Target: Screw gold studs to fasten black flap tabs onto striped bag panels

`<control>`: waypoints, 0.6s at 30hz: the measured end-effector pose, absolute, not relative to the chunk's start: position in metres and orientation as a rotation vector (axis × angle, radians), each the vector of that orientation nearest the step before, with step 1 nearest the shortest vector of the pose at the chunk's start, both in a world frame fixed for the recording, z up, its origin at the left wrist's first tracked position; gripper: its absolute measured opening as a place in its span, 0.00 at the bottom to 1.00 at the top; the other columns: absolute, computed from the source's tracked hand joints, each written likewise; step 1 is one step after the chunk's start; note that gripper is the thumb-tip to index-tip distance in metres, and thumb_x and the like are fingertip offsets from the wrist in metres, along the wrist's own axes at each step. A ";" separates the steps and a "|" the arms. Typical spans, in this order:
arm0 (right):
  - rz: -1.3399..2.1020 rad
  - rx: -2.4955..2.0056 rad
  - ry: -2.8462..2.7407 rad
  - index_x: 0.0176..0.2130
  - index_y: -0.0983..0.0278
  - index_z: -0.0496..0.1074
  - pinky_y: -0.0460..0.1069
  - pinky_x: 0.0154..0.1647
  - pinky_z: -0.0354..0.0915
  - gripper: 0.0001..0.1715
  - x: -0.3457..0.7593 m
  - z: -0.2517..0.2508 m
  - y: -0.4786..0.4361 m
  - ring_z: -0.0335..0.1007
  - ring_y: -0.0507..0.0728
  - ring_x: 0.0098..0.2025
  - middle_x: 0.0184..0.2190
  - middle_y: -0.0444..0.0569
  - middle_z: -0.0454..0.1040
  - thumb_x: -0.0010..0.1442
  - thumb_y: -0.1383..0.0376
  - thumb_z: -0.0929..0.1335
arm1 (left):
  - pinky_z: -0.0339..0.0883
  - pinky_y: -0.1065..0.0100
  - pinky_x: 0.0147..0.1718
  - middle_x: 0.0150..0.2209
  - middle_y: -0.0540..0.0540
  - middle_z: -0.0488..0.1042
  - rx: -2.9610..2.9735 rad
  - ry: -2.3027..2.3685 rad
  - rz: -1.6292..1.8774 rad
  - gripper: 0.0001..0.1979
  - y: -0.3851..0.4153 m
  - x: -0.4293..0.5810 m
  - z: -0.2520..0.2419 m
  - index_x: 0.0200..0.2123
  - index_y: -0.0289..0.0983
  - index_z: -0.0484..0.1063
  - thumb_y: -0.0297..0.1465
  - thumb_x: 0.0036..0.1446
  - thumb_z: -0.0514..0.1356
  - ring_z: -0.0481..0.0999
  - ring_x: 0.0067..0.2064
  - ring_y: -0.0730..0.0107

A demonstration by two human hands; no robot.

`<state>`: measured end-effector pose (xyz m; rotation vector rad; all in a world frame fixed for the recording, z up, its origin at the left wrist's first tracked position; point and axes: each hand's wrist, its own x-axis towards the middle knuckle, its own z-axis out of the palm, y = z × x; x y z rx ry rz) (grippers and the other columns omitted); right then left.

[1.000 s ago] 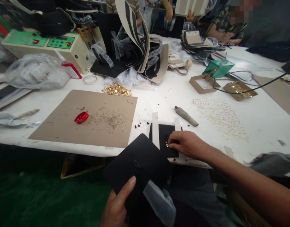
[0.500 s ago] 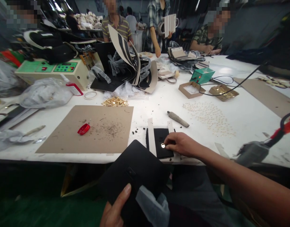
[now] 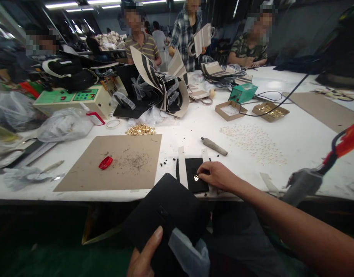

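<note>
My left hand (image 3: 146,250) grips a black panel (image 3: 171,200) in front of the table edge, thumb on top beside a small rectangular slot in it. A piece of clear plastic wrap (image 3: 188,250) covers a part hanging from the panel. On the table, a black pad (image 3: 191,165) is held down by pale tape strips (image 3: 182,169). Over that pad, my right hand (image 3: 214,175) is closed, thumb and forefinger pinched at the edge of a small round gold metal fitting (image 3: 196,178). The fingertips hide part of the fitting.
A grey-wrapped tool (image 3: 214,146) lies behind the pad. Brown cardboard (image 3: 87,169) carries a red ring-shaped piece (image 3: 105,162). Gold parts form a pile (image 3: 141,129) and fill a box (image 3: 271,111). A corded grey tool (image 3: 304,186) stands at right. Several people are across the table.
The camera has tilted, so the scene sits slightly differently. Both hands keep nearly the same places, the right still at the gold fitting. Across the table, the person in plaid has shifted their arm.
</note>
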<state>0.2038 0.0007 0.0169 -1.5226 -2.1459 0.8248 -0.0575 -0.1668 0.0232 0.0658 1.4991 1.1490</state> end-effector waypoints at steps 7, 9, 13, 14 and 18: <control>0.888 -1.681 -2.173 0.32 0.60 0.80 0.47 0.31 0.60 0.04 0.200 0.022 0.012 0.73 0.54 0.31 0.29 0.43 0.79 0.55 0.68 0.72 | 0.75 0.52 0.58 0.51 0.39 0.84 0.011 1.466 1.102 0.25 -0.156 -0.052 0.030 0.56 0.36 0.77 0.33 0.54 0.72 0.80 0.56 0.44; 0.903 -1.735 -2.190 0.32 0.60 0.80 0.47 0.30 0.59 0.05 0.197 0.026 0.014 0.72 0.54 0.31 0.28 0.43 0.79 0.54 0.69 0.72 | 0.76 0.52 0.58 0.51 0.39 0.83 -0.003 1.449 1.108 0.26 -0.154 -0.053 0.030 0.56 0.36 0.77 0.33 0.54 0.72 0.80 0.57 0.43; 0.903 -1.839 -2.241 0.31 0.59 0.79 0.47 0.29 0.57 0.06 0.191 0.035 0.020 0.72 0.54 0.31 0.29 0.43 0.80 0.51 0.70 0.72 | 0.77 0.52 0.57 0.50 0.39 0.84 -0.008 1.458 1.112 0.27 -0.151 -0.054 0.030 0.55 0.37 0.78 0.32 0.49 0.74 0.79 0.58 0.40; 0.900 -1.864 -2.256 0.31 0.59 0.79 0.48 0.29 0.57 0.07 0.190 0.036 0.022 0.72 0.55 0.31 0.30 0.43 0.80 0.51 0.70 0.72 | 0.77 0.52 0.57 0.50 0.40 0.84 -0.009 1.456 1.114 0.27 -0.149 -0.054 0.030 0.54 0.38 0.79 0.32 0.49 0.75 0.78 0.58 0.40; 0.909 -1.935 -2.302 0.30 0.58 0.79 0.48 0.29 0.56 0.07 0.184 0.039 0.029 0.72 0.56 0.32 0.30 0.43 0.80 0.50 0.71 0.72 | 0.76 0.53 0.58 0.51 0.42 0.84 -0.021 1.438 1.108 0.26 -0.143 -0.052 0.036 0.54 0.38 0.79 0.31 0.50 0.74 0.78 0.59 0.42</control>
